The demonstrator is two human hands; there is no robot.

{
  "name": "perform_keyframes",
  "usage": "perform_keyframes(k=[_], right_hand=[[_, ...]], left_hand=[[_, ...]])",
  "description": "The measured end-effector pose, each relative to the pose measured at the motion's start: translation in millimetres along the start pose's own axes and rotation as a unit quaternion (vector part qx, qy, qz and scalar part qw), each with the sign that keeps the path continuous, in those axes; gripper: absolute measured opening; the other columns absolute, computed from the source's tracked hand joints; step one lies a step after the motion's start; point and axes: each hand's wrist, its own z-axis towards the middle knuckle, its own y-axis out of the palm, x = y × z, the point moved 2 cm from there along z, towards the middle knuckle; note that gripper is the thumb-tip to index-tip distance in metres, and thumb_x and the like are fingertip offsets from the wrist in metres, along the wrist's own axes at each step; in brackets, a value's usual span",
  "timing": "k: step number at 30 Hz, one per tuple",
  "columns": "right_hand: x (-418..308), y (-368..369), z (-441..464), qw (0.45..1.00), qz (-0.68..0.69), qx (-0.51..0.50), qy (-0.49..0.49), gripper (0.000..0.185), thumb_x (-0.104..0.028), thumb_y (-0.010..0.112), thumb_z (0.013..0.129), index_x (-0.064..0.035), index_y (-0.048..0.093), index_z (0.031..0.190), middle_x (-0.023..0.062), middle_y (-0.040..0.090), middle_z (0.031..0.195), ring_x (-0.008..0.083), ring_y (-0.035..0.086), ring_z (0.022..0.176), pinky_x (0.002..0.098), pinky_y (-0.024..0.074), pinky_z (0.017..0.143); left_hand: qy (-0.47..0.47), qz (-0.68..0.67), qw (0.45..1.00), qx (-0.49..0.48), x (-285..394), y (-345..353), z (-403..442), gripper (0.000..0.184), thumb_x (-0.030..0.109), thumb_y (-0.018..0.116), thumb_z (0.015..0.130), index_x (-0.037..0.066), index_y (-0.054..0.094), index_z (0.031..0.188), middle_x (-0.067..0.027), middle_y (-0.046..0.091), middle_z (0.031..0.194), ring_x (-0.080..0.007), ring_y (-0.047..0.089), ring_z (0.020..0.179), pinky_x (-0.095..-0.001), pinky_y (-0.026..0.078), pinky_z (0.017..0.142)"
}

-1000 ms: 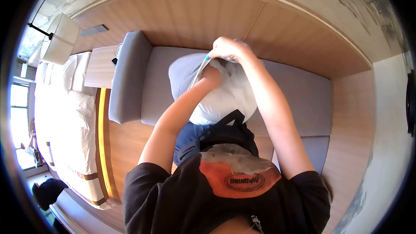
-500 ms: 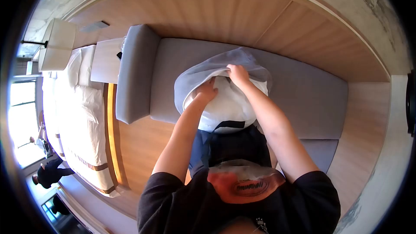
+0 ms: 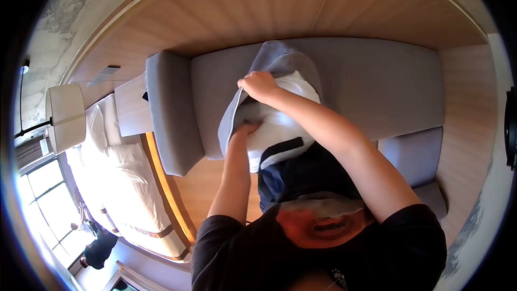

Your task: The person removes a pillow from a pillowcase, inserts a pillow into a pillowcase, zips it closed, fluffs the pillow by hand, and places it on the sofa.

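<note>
A grey cushion cover [image 3: 304, 64] lies partly over a white pillow or filling [image 3: 277, 129], held close in front of me at the sofa's front edge. My right hand [image 3: 259, 86] is closed on the cover's rim and lifts it at the upper left. Below it, my left hand [image 3: 246, 129] reaches inside the opening against the white filling; its fingers are largely hidden. A black strap [image 3: 283, 148] crosses the lower part of the white filling.
The grey sofa [image 3: 377, 86] runs along a wood-panelled wall [image 3: 242, 11], with an armrest [image 3: 169, 113] at left. Beyond it are a small table [image 3: 132, 105], a white bed [image 3: 129, 178] and a lamp [image 3: 67, 118]. Another person [image 3: 99, 248] is at the lower left.
My right hand has moved left along the rim and pulled it up. My left hand has gone lower, deeper into the cover. The view has tilted, and the other person appears further right.
</note>
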Motion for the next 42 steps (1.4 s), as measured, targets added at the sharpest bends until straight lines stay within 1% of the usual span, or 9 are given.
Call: perform_keyframes(k=[4, 9, 11, 15, 22, 26, 34, 40, 42], right_hand=[[25.6, -23.6, -20.5, 0.963, 0.138, 0.23, -0.043, 0.025, -0.004, 0.054, 0.07, -0.008, 0.062, 0.094, 0.0125, 0.062, 0.09, 0.0302, 0.057, 0.089, 0.0416, 0.0453, 0.076], [145.8, 13.2, -147.0, 0.817, 0.097, 0.408, 0.395, 0.027, -0.003, 0.049, 0.074, -0.0037, 0.058, 0.099, 0.0173, 0.06, 0.095, 0.0315, 0.057, 0.092, 0.0393, 0.044, 0.08], [170.6, 55.4, -208.5, 0.8, 0.133, 0.242, 0.533, 0.023, -0.007, 0.048, 0.079, -0.0048, 0.059, 0.098, 0.0202, 0.061, 0.097, 0.0378, 0.058, 0.089, 0.0429, 0.0464, 0.078], [153.6, 100.9, -241.1, 0.793, 0.223, -0.054, 0.565, 0.044, -0.012, 0.051, 0.079, 0.0042, 0.045, 0.12, 0.0266, 0.049, 0.119, 0.0377, 0.048, 0.111, 0.0387, 0.0395, 0.093], [120.2, 108.8, -229.6, 0.8, 0.253, 0.031, 0.544, 0.069, -0.026, 0.071, 0.062, 0.0093, 0.046, 0.116, 0.028, 0.055, 0.108, 0.0363, 0.056, 0.099, 0.0371, 0.0457, 0.084], [96.0, 124.2, -233.9, 0.723, 0.358, -0.006, 0.591, 0.049, -0.016, 0.065, 0.069, 0.009, 0.051, 0.108, 0.0227, 0.061, 0.09, 0.028, 0.064, 0.066, 0.0362, 0.0531, 0.054], [57.4, 165.8, -211.8, 0.408, 0.771, 0.278, 0.402, 0.014, -0.016, 0.049, 0.087, -0.0056, 0.053, 0.096, 0.0095, 0.057, 0.085, 0.021, 0.056, 0.08, 0.045, 0.0449, 0.081], [44.6, 171.5, -202.9, 0.397, 0.649, 0.35, 0.547, 0.039, -0.032, 0.051, 0.087, 0.0026, 0.055, 0.105, 0.0131, 0.059, 0.103, 0.0282, 0.056, 0.093, 0.0415, 0.0436, 0.081], [29.3, 132.9, -222.5, 0.528, 0.552, 0.283, 0.58, 0.047, -0.037, 0.053, 0.085, 0.0048, 0.055, 0.105, 0.0144, 0.059, 0.102, 0.0296, 0.056, 0.094, 0.039, 0.0431, 0.082]], left_hand=[[0.204, -0.166, 0.959, 0.1, 4.2, -39.1, -20.4, 0.059, 0.049, 0.045, 0.086, 0.01, 0.042, 0.13, -0.0144, 0.037, 0.137, -0.0248, 0.026, 0.131, -0.0331, 0.022, 0.106], [0.246, 0.136, 0.957, 0.07, 15.4, -29.8, -24.6, 0.035, 0.031, 0.044, 0.089, 0.004, 0.054, 0.109, -0.0151, 0.048, 0.124, -0.0363, 0.05, 0.106, -0.0422, 0.042, 0.088], [0.317, 0.008, 0.941, 0.122, 45.6, -36.3, -75.8, 0.037, 0.036, 0.046, 0.086, 0.007, 0.051, 0.109, -0.0219, 0.056, 0.109, -0.038, 0.054, 0.099, -0.048, 0.044, 0.081], [0.427, -0.021, 0.865, 0.263, 102.0, -54.7, -165.2, 0.062, 0.034, 0.064, 0.074, 0.012, 0.04, 0.128, -0.024, 0.04, 0.127, -0.0386, 0.043, 0.114, -0.0497, 0.04, 0.088], [0.264, 0.277, 0.891, 0.244, 124.4, -40.1, -184.9, 0.118, 0.042, 0.081, 0.051, 0.029, 0.007, 0.141, -0.0241, -0.004, 0.144, -0.047, 0.021, 0.126, -0.0607, 0.036, 0.087], [0.204, 0.207, 0.933, 0.211, 101.7, -60.7, -152.7, 0.116, 0.037, 0.079, 0.053, 0.033, 0.002, 0.141, -0.0212, 0.005, 0.144, -0.0411, 0.034, 0.122, -0.0532, 0.042, 0.085], [0.194, 0.115, 0.956, 0.189, 67.6, -133.2, -137.8, 0.114, 0.025, 0.079, 0.052, 0.031, 0.005, 0.138, -0.0225, 0.041, 0.126, -0.0409, 0.049, 0.108, -0.05, 0.043, 0.085], [0.216, 0.048, 0.949, 0.224, 34.5, -122.0, -161.7, 0.097, 0.028, 0.077, 0.053, 0.016, 0.021, 0.131, -0.0207, 0.06, 0.101, -0.0366, 0.058, 0.095, -0.0446, 0.046, 0.08], [0.205, 0.036, 0.951, 0.23, 27.4, -103.2, -165.3, 0.093, 0.03, 0.077, 0.053, 0.014, 0.024, 0.128, -0.0203, 0.061, 0.099, -0.0359, 0.058, 0.094, -0.0445, 0.046, 0.079]])
